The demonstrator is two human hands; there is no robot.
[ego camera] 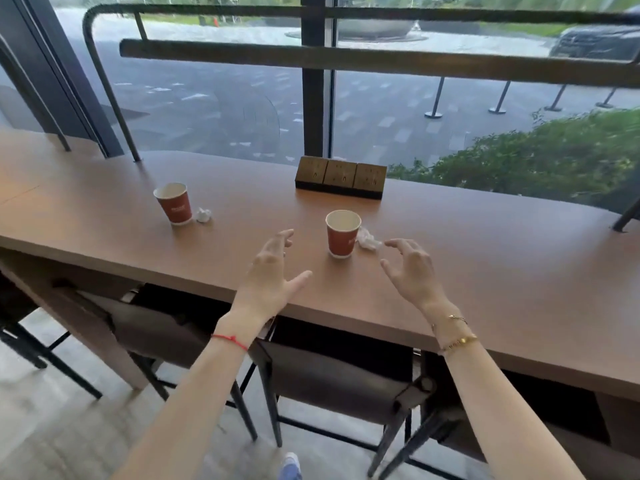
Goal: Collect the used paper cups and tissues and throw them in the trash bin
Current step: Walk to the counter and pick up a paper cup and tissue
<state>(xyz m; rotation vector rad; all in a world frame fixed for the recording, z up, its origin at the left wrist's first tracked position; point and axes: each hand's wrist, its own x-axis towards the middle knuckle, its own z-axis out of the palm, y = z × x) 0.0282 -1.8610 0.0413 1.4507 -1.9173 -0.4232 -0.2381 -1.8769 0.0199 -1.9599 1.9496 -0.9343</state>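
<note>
Between the two sets of fingers, just beyond their tips: near paper cup (343, 233), red with a white rim, upright on the brown worktop (485, 258), mouth open upward. Touching or all but touching its base on the right-hand side: crumpled white tissue (367, 239), just ahead of the right fingertips.

Left hand (272, 271) raised over the worktop's near edge, fingers (284, 237) spread and gently curved, thumb angled out toward the cup, gripping nothing, short of the cup's left side. Right hand (412, 268) likewise raised, fingers (398, 244) apart and curved like a claw, holding nothing, tips close to the tissue but not on it. Red string on the left wrist, gold bracelets on the right.

Well to the left of the left fingers and farther back: second paper cup (174, 203), same red, upright, with a small balled tissue (203, 215) just beside its base on the side facing the hands.

Beyond both sets of fingers, at the worktop's far edge by the glass: row of three brass-coloured socket blocks (341, 180). Behind that, dark railing (346, 58) and window onto paved ground and a green hedge (536, 161).

Below the wrists, tucked under the worktop: dark stools (332, 375) on thin black legs, pale floor beneath.
</note>
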